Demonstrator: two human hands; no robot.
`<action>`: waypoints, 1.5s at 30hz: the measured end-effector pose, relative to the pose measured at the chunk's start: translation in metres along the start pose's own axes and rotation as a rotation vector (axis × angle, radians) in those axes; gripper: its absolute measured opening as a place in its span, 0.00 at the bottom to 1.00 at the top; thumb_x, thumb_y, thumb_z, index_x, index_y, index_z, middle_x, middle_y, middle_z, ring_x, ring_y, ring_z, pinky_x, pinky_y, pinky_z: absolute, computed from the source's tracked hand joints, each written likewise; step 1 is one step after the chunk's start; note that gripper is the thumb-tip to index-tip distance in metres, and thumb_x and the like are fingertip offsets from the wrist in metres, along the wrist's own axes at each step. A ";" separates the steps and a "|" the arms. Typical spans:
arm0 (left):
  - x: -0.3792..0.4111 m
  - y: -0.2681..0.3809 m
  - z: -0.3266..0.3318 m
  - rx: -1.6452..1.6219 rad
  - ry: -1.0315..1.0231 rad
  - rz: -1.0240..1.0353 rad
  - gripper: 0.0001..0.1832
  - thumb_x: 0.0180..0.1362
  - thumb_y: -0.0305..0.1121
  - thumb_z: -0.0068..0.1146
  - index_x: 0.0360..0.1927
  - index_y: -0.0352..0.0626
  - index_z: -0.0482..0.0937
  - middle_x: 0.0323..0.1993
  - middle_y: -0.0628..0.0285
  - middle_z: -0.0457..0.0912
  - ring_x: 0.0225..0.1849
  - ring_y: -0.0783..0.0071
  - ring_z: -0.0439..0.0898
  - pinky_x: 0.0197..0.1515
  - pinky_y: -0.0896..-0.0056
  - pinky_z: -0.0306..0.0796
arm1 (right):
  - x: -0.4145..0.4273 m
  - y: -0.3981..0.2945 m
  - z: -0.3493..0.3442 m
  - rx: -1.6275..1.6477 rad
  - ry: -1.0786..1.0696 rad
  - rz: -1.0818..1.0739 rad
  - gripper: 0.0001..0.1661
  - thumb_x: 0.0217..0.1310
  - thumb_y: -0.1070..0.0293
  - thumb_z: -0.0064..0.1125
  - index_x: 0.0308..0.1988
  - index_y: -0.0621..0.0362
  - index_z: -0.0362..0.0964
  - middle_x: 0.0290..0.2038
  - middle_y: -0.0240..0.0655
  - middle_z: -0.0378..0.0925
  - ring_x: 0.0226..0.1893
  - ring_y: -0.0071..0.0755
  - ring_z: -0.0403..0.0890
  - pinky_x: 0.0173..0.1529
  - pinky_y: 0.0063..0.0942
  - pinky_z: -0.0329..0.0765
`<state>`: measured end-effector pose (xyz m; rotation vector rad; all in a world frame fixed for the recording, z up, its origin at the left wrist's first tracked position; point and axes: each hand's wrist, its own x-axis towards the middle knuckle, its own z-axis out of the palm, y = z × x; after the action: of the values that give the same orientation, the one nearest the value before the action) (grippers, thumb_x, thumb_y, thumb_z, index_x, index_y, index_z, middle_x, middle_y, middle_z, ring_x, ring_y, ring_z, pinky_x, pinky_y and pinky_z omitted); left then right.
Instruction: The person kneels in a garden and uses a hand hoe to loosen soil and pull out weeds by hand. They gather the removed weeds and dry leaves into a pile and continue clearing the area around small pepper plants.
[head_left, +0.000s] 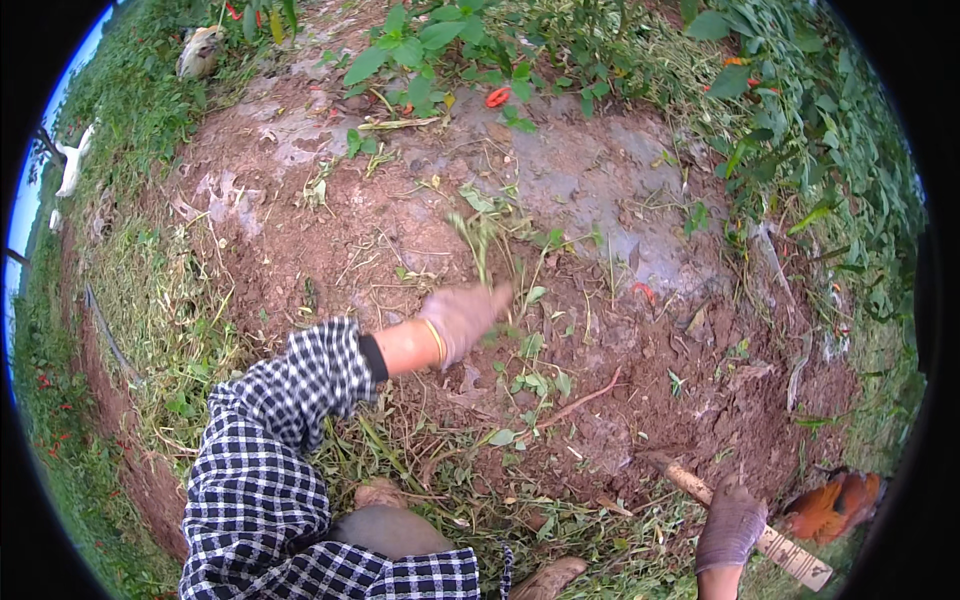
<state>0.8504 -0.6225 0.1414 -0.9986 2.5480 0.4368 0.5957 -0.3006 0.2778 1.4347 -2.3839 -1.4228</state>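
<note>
My left hand (469, 319), in a thin translucent glove with a yellow band at its wrist, is over the soil in the middle of the view. Blurred green weed stems (480, 244) rise by its fingers; whether it grips them is not clear. At the lower right, my right hand (729, 525), gloved as well, is closed round a wooden tool handle (795, 556). The handle's far end meets the reddish soil, and any tool head there cannot be made out. Small leafy weeds (532, 382) lie below my left hand.
Chilli plants with red fruit (847, 112) border the bed at right, and leafy plants (427, 45) stand at the top. A brown-orange chicken (832, 506) is at lower right, a pale bird (200, 52) at upper left. Plastic film (637, 232) partly covers the soil. A reddish root (581, 401) lies there.
</note>
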 end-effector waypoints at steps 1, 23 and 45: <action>-0.023 0.025 0.020 0.143 -0.175 0.216 0.32 0.56 0.31 0.48 0.63 0.48 0.50 0.29 0.56 0.75 0.28 0.63 0.79 0.23 0.67 0.73 | 0.000 -0.001 -0.001 0.006 -0.071 0.008 0.24 0.51 0.69 0.53 0.50 0.58 0.62 0.29 0.34 0.75 0.32 0.32 0.78 0.36 0.30 0.71; -0.020 0.054 0.054 0.019 0.145 0.720 0.24 0.46 0.43 0.61 0.45 0.48 0.69 0.64 0.54 0.55 0.68 0.55 0.46 0.67 0.50 0.39 | 0.001 -0.001 -0.015 -0.058 -0.030 -0.059 0.23 0.52 0.71 0.52 0.49 0.61 0.62 0.27 0.35 0.73 0.26 0.31 0.78 0.29 0.28 0.73; -0.097 0.098 0.042 -0.954 -1.170 0.727 0.24 0.56 0.39 0.54 0.56 0.47 0.69 0.54 0.53 0.71 0.57 0.66 0.68 0.59 0.71 0.62 | -0.002 0.006 -0.013 -0.022 -0.102 -0.008 0.25 0.49 0.75 0.51 0.51 0.56 0.63 0.29 0.36 0.75 0.32 0.37 0.79 0.35 0.32 0.73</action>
<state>0.8580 -0.4801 0.1618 0.1451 1.4159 1.8511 0.5981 -0.3068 0.2904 1.4017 -2.4155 -1.5552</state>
